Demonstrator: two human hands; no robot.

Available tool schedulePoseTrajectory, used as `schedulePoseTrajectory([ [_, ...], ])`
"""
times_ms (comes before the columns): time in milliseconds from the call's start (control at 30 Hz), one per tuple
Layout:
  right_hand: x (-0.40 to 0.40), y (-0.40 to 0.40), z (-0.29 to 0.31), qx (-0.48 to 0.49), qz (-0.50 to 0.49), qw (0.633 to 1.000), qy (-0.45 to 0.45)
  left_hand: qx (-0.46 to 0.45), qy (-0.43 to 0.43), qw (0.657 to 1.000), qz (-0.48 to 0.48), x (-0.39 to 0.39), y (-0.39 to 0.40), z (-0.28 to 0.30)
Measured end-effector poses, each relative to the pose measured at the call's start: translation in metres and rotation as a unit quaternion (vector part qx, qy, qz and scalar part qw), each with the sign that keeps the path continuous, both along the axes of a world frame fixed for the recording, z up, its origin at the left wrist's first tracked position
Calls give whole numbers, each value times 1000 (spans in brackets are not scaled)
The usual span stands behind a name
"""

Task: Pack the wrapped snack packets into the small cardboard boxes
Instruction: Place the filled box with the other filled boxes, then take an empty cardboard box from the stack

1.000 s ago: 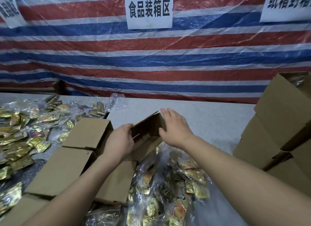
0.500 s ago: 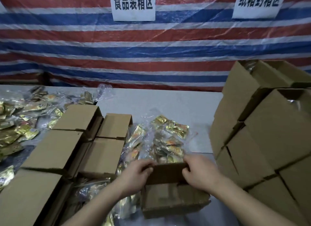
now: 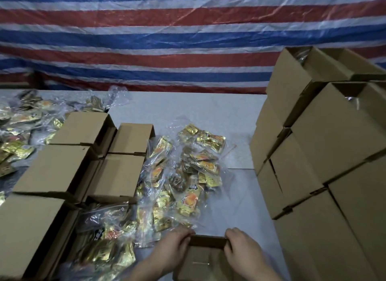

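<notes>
Gripping one small open brown cardboard box (image 3: 205, 257) with left hand (image 3: 174, 247) and right hand (image 3: 240, 249), the person has stacked brown cardboard boxes (image 3: 325, 147) seemingly filled, while clear-bagged gold foil snack packets (image 3: 183, 176) cover the grey surface (image 3: 208, 111), unpacked.

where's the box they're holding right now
In the head view, the small cardboard box sits at the bottom centre on the table, gripped by the left hand and right hand, just below the snack packets.
</notes>
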State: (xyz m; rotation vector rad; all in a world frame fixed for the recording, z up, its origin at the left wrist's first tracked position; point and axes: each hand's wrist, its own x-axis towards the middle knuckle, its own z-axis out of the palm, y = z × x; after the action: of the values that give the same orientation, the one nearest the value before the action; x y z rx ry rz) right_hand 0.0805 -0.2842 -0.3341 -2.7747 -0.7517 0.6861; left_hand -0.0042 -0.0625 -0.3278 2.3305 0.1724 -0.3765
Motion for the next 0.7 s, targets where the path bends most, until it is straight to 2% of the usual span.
schedulePoseTrajectory([
  [133, 13, 0, 8, 24, -1, 1000, 9, 36, -33, 999, 21, 21, 7, 12],
  [233, 32, 5, 16, 44, -20, 998, -42, 84, -124, 988, 31, 79, 16, 26],
  [300, 49, 10, 21, 55, -41, 995, -68, 142, -144, 979, -4, 131, 21, 30],
  [400, 77, 19, 24, 69, -70, 992, -84, 240, -42, 966, -86, 204, 30, 19],
  [467, 94, 24, 25, 84, -87, 989, -91, 314, 43, 937, -149, 240, 38, 8],
  [533, 105, 29, 23, 98, -104, 985, -94, 370, 75, 906, -191, 266, 42, -2],
  [700, 113, 34, 11, 83, -112, 986, -91, 386, 120, 891, -207, 299, 33, -25],
])
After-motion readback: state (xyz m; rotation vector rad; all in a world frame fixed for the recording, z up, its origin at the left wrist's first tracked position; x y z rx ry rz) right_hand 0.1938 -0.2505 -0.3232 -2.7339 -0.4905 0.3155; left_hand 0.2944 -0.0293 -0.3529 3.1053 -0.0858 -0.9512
